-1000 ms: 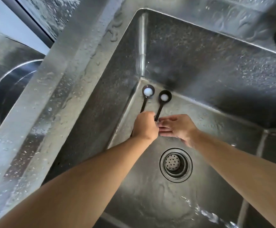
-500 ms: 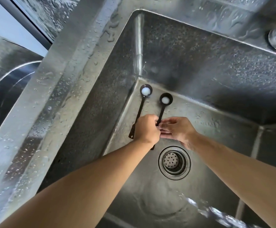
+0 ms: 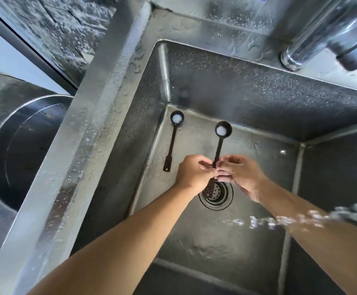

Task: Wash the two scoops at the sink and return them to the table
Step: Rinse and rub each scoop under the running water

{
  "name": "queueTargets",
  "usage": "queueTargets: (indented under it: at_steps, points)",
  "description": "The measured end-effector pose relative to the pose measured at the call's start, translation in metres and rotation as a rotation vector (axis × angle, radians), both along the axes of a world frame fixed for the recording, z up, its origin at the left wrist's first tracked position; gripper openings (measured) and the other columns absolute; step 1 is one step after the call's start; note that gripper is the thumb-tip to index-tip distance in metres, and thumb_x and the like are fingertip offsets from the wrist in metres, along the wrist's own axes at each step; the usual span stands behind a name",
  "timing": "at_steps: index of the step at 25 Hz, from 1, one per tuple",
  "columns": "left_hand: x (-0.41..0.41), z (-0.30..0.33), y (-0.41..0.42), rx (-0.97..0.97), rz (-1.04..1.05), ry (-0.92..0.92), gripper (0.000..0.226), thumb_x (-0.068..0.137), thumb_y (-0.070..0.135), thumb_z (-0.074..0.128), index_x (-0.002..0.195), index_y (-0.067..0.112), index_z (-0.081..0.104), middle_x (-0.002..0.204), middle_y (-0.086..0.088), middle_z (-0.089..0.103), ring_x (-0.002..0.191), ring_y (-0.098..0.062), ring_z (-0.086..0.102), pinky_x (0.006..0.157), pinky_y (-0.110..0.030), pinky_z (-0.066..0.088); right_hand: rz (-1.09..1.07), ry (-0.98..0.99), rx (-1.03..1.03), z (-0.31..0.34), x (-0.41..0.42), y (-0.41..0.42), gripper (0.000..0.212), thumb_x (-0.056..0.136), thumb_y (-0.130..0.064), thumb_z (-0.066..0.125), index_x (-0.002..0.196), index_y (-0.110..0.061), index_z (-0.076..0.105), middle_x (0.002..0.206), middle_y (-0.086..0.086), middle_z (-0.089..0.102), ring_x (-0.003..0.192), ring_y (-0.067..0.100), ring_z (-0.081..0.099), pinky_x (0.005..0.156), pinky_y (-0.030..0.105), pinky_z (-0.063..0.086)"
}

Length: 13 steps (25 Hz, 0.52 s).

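While water streams, both hands (image 3: 215, 173) pinch one scoop (image 3: 220, 143) above the wet steel sink (image 3: 247, 107).

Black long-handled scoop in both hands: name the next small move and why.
Probably carry the black long-handled scoop, pinched by the left hand and right hand, toward the running water stream at lower right: white residue sits in its bowl, and the stream misses it.

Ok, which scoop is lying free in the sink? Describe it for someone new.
Start at the sink's far left corner. The free scoop lies on the floor there, bowl toward the corner. Unlike its twin beside it, pinched by both hands, nothing touches it.
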<state>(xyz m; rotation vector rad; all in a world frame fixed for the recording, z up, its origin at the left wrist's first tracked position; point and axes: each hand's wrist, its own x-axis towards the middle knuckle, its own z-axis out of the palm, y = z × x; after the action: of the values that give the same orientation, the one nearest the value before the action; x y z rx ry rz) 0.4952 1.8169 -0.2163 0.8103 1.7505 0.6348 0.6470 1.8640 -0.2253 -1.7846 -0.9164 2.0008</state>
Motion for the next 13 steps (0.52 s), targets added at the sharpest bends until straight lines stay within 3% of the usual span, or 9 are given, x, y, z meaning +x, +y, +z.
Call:
queueTargets:
  at_steps: [3,6,11,13]
  points:
    - [0.012,0.026,-0.028,-0.102,-0.021,-0.180,0.032,0.079,-0.005,0.073,0.110,0.002,0.072,0.097,-0.018,0.075,0.086,-0.031,0.074,0.072,-0.048,0.064,-0.063,0.009,-0.013,0.023,0.017,-0.017,0.008,0.092,0.001,0.069,0.100,0.001,0.068,0.079,0.014,0.080,0.070,0.022,0.078,0.062,0.026,0.062]
    - [0.019,0.055,-0.052,-0.160,-0.062,-0.334,0.047,0.075,-0.022,0.066,0.115,0.003,0.067,0.082,-0.012,0.066,0.073,-0.026,0.066,0.063,-0.038,0.063,-0.140,0.028,0.015,0.043,0.026,-0.042,0.011,0.090,0.002,0.070,0.102,0.003,0.069,0.085,0.019,0.080,0.070,0.024,0.079,0.060,0.025,0.062]
    - [0.024,0.083,-0.075,-0.112,-0.005,-0.402,0.039,0.073,-0.026,0.067,0.084,0.012,0.068,0.076,-0.012,0.067,0.071,-0.028,0.064,0.067,-0.037,0.065,-0.386,0.098,0.016,0.074,0.018,-0.075,0.010,0.091,0.004,0.066,0.098,-0.003,0.069,0.075,0.013,0.072,0.055,0.019,0.071,0.047,0.024,0.055]
    - [0.028,0.092,-0.088,-0.129,0.034,-0.407,0.032,0.075,-0.022,0.070,0.087,0.007,0.071,0.075,-0.013,0.070,0.069,-0.028,0.067,0.065,-0.037,0.065,-0.504,0.143,-0.034,0.084,0.015,-0.089,0.010,0.092,0.002,0.064,0.093,-0.005,0.070,0.081,0.016,0.072,0.068,0.027,0.071,0.057,0.032,0.056]
